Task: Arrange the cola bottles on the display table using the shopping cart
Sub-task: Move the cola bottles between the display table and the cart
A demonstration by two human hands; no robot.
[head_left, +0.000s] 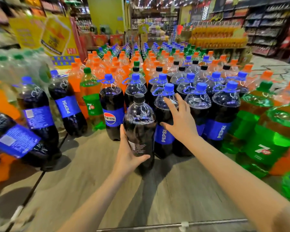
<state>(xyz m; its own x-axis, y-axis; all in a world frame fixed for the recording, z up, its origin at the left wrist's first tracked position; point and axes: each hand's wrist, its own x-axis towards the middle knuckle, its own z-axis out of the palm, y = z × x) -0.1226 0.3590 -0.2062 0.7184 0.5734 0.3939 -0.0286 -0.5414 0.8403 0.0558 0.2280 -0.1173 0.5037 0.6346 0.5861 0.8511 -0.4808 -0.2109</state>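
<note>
Nearest me, the shopping cart rim; my left hand grips a black-capped cola bottle upright on the wooden display table; my right hand, fingers spread, touches a blue-capped cola bottle beside it.

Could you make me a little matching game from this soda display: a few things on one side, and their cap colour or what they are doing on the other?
Things:
1. bottle in the left hand
2. 7up bottle at left
3. Pepsi bottle under the right hand
4. right hand

States:
A. blue cap with a carry handle
B. green cap
C. open, fingers spread
D. black cap

Pairs: 1-D, 2-B, 3-A, 4-C. The left hand grips the black-capped bottle low on its body.
</note>
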